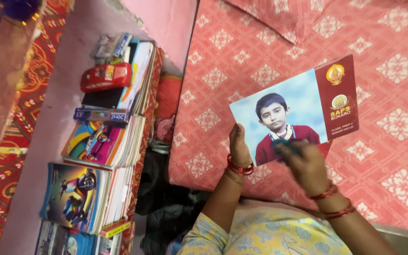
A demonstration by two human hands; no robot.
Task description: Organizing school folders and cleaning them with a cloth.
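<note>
My left hand (239, 144) gripped the photo card (294, 111) by its lower left edge, thumb in front and fingers hidden behind it, red bangles (240, 167) at the wrist. My right hand (308, 165) lay against the card's bottom edge, fingers bent over a small dark cloth (286, 144) pressed to the picture; the hand was blurred, so I could not tell how tightly it closed. More red bangles (329, 193) ringed that wrist. Both my sleeves (260, 233) were pale yellow with a light print.

I held the card up above the bed (393, 123), tilted, its right end higher. It showed a portrait on a pale blue ground, with a maroon band and a gold emblem at the right end. The bed was covered with a pink-red sheet patterned in white diamonds.

Off to my left, well apart from the card, stood a shelf (57, 94) with stacks of books (95, 189) and bright covers. A red toy car (106, 76) sat on the farther stack, with a small blue box (101, 114) just below it. Dark clothes (159, 198) were bunched in the gap between shelf and bed. A red patterned cloth (29, 89) ran along the shelf's far side.
</note>
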